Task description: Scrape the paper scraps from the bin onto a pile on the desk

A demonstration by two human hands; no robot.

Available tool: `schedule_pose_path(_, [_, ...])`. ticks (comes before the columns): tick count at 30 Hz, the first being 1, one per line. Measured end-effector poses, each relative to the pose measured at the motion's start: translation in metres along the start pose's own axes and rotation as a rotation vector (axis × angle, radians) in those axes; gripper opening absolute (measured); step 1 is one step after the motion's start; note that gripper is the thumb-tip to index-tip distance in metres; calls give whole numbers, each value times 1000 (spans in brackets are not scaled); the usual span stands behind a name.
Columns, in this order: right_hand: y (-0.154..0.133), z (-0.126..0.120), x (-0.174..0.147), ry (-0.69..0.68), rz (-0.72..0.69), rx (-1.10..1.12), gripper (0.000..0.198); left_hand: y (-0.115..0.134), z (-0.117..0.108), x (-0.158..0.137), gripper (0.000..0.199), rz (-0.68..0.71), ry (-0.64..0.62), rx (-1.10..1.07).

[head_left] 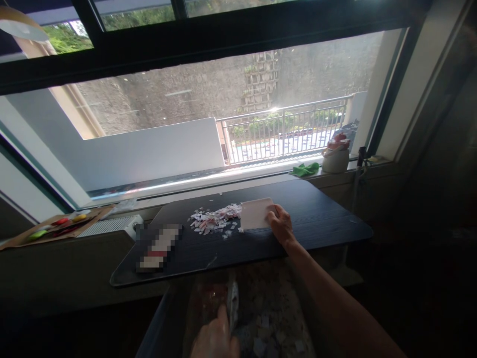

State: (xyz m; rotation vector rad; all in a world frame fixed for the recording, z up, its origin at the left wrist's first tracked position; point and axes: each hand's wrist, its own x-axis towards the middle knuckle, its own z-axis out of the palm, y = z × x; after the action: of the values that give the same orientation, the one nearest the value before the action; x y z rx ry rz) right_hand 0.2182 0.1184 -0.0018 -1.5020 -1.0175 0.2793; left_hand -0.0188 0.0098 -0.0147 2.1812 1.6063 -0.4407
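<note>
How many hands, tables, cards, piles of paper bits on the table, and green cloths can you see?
Hands: 2, left hand and right hand
Tables: 1, black table
Cards: 1, pale card
Piles on the table: 1, paper bits
Green cloths: 1, green cloth
Total: 6

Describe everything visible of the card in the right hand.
The card is pale, flat and roughly rectangular, apparently stiff paper, with a plain face towards the camera. The right hand grips its right side. It sits at the right end of the scraps; whether its lower edge touches the table is unclear.
</note>
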Motion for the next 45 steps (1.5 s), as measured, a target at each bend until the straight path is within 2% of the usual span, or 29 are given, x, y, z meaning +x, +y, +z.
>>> schedule_pose_path(12, [0,0,0,32,28,25,26,-1,0,1,52,14,-3,16])
schedule_pose_path(17, [1,-1,1,60,37,33,26,1,-3,-2,53,-3,-42,21])
schedule_pose_path(27, [4,0,2,11,49,68,29,3,-5,-3,52,-7,-40,44])
schedule_pose_path(45, [0,-1,1,32,35,54,24,1,-2,-4,48,6,-3,-7])
